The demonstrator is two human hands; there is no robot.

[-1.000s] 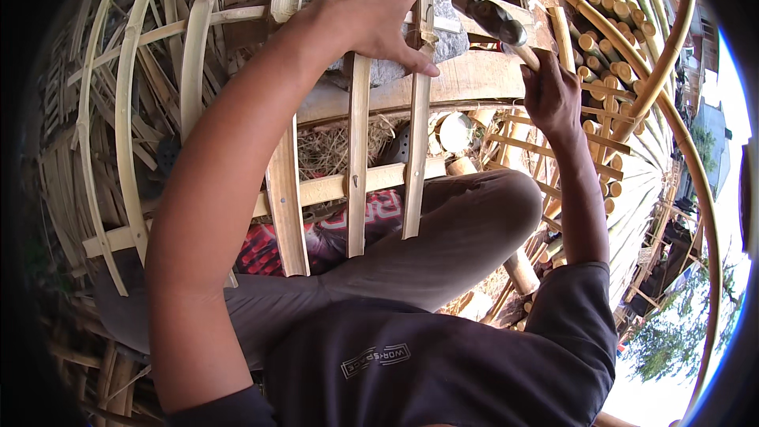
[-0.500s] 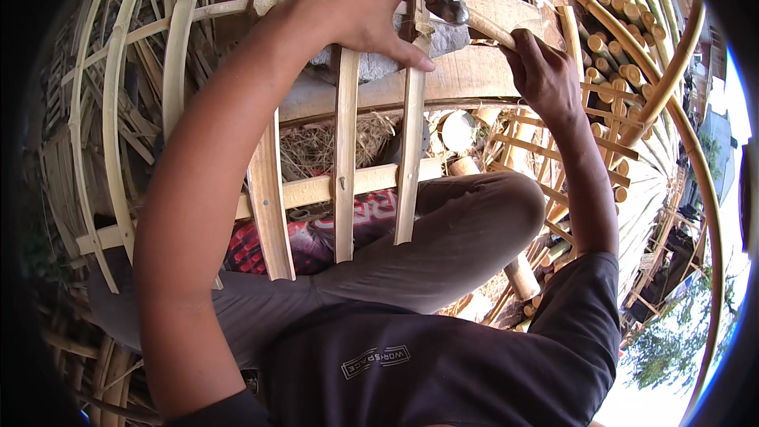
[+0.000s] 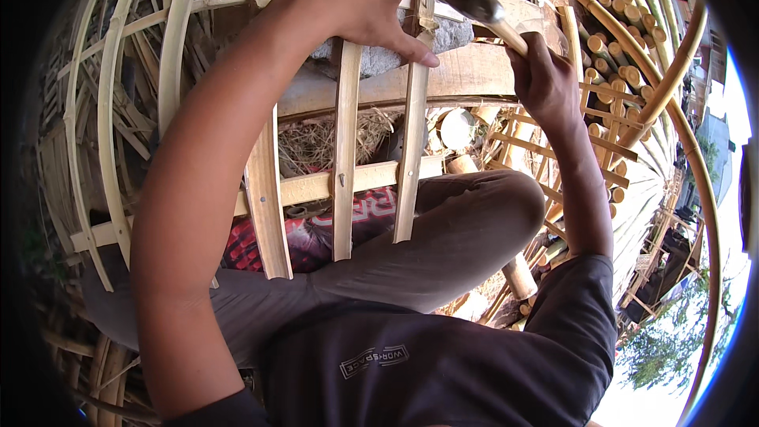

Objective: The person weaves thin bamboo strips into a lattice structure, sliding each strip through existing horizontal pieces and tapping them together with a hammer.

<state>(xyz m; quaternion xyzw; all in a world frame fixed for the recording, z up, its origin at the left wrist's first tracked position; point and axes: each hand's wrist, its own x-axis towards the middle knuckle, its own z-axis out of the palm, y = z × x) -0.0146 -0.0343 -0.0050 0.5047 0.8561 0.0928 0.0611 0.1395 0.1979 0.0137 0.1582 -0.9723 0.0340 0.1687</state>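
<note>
A hammer with a dark metal head (image 3: 474,1) and a pale wooden handle is in my right hand (image 3: 545,79), whose fingers wrap round the handle. In this view the hammer head overlaps the right edge of a bamboo slat (image 3: 413,142). My left hand (image 3: 368,0) lies on that slat with thumb and fingers spread wide, the fingertips cut off by the top edge. Under it is a grey stone block (image 3: 451,35). The slat belongs to a lattice of pale bamboo strips, with a crosspiece (image 3: 304,188) near my lap and a small nail head on the neighbouring slat (image 3: 343,134).
More curved bamboo strips (image 3: 115,103) extend at the left. A pile of cut bamboo poles (image 3: 617,0) fills the far right, near a smaller bamboo grid (image 3: 538,142). A long bent pole (image 3: 709,213) arcs along the right side. My bent leg (image 3: 466,229) is below the lattice.
The hammer head has shifted slightly right and appears larger, its angle changed as my right hand tilted. My left hand stays spread on the slat. The lattice has moved very slightly.
</note>
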